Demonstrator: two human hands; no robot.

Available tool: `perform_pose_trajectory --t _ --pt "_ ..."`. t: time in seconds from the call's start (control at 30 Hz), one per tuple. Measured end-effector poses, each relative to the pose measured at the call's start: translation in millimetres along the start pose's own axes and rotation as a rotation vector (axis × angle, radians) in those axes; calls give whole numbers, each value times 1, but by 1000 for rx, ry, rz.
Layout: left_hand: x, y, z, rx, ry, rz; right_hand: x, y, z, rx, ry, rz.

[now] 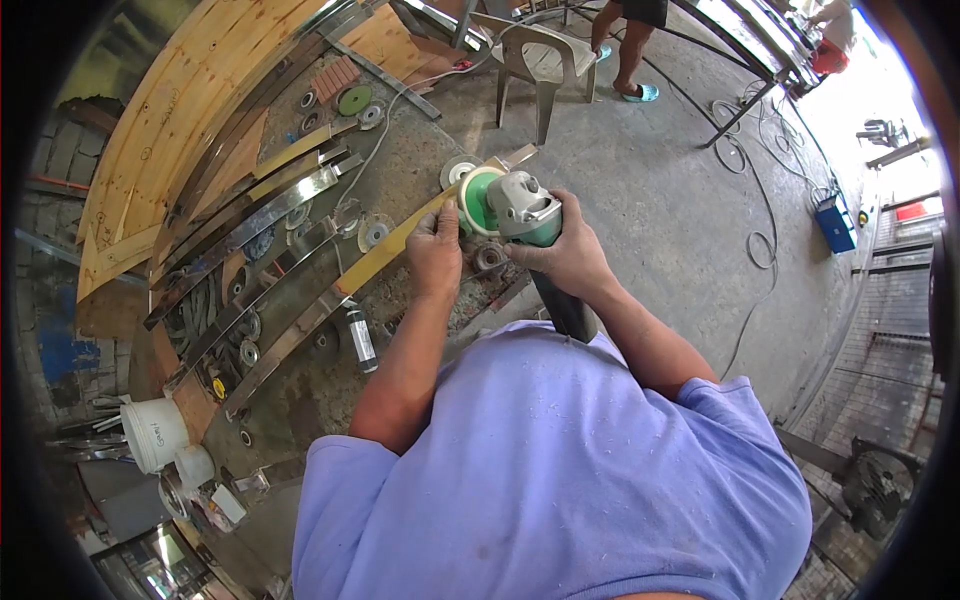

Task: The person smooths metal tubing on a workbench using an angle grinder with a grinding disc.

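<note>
My right hand [570, 250] is wrapped round the head of a grey and green angle grinder [528, 205], whose dark body points back toward my shirt. A green and white disc [478, 200] is on the grinder's left side, close to a long metal bar [400, 232] partly covered in yellow. My left hand [436, 245] is at the bar's right edge, with fingers closed and the thumb up beside the disc; whether it grips the bar or the disc's edge, I cannot make out.
Loose discs [375, 232] and metal strips [290, 195] lie around the bar. A spray can [360, 338] is near my left forearm. White buckets [155, 434] stand lower left. Ahead are a plastic chair [541, 60], another person's legs [632, 50] and floor cables [762, 250].
</note>
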State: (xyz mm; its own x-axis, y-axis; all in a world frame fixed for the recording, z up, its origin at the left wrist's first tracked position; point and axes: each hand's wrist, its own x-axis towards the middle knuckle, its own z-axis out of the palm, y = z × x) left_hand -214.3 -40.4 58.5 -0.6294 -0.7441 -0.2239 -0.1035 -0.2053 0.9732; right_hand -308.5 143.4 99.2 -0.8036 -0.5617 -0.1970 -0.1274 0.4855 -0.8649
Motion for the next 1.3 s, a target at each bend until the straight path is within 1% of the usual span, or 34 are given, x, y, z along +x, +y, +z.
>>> perform_pose_trajectory --t 0.03,0.13,0.23,0.33,0.43,0.63,0.7,0.73,0.8,0.83,0.93,0.97,1.03,1.07,1.1,1.13,1.23,1.3 --pt "-1 3 2 12 -7 2 0 -1 0 11 -6 10" --pt "-6 11 4 176 -29 -57 -2 -2 -2 23 -9 45" --pt "-6 -6 9 148 -57 18 -1 -1 -5 10 6 59" --pt "-6 -8 18 122 -16 93 2 -1 -8 15 9 67" --pt "3 -11 17 124 -38 44 4 3 -7 2 15 68" --pt "6 -2 23 146 -36 53 7 4 -10 32 18 69" --pt "2 -10 20 217 -135 18 15 12 -12 60 27 60" --pt "-2 -14 17 251 -181 3 22 18 -16 250 -59 87" --pt "-9 -20 6 390 -160 175 42 40 -27 627 -237 146" --pt "-12 -24 -1 458 -153 257 52 65 -27 881 -391 86" --pt "16 -84 -61 998 -89 612 47 101 -27 1318 -546 171" --pt "20 -95 -77 1076 -97 617 47 104 -22 1337 -580 77" --pt "15 -107 -102 1242 -114 618 43 108 -18 1437 -604 69" --pt "8 -111 -107 1257 -90 647 42 110 -16 1492 -619 65" --pt "0 -106 -111 1273 -65 678 41 112 -14 1485 -588 66" --pt "-10 -102 -115 1292 -41 707 44 119 -13 1501 -616 69" --pt "-38 -95 -130 1456 -225 457 51 140 -14 1514 -687 70" --pt "-50 -98 -138 1534 -261 377 50 144 -16 1470 -663 42"
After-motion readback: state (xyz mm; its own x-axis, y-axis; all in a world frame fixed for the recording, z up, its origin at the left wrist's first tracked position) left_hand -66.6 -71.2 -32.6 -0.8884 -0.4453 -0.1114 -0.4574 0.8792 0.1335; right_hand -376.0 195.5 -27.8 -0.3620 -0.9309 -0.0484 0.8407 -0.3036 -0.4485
